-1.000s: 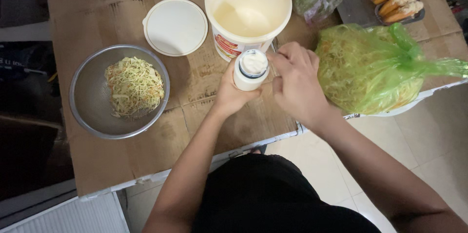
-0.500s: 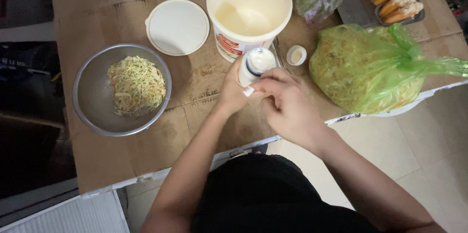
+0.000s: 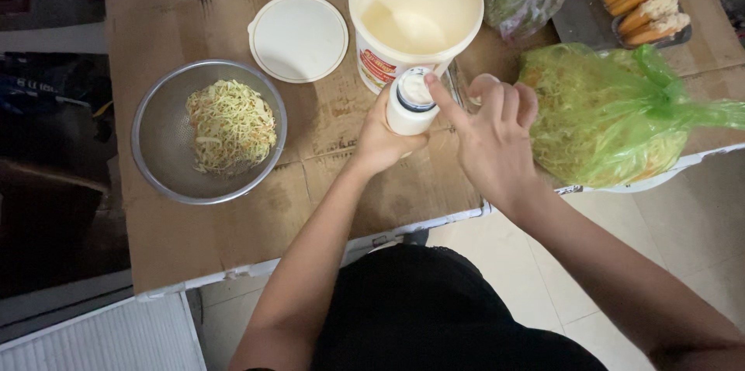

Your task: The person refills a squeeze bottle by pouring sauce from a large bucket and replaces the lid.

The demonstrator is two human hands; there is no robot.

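My left hand point(image 3: 380, 142) grips the small white plastic bottle point(image 3: 409, 102) upright over the cardboard-covered counter point(image 3: 326, 185), below the big white tub point(image 3: 415, 10). My right hand point(image 3: 489, 134), just right of it, lays its forefinger on the open mouth, other fingers loosely curled.

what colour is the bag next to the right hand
Translucent green bag, with pale yellowish shreds showing through; seen in the head view.
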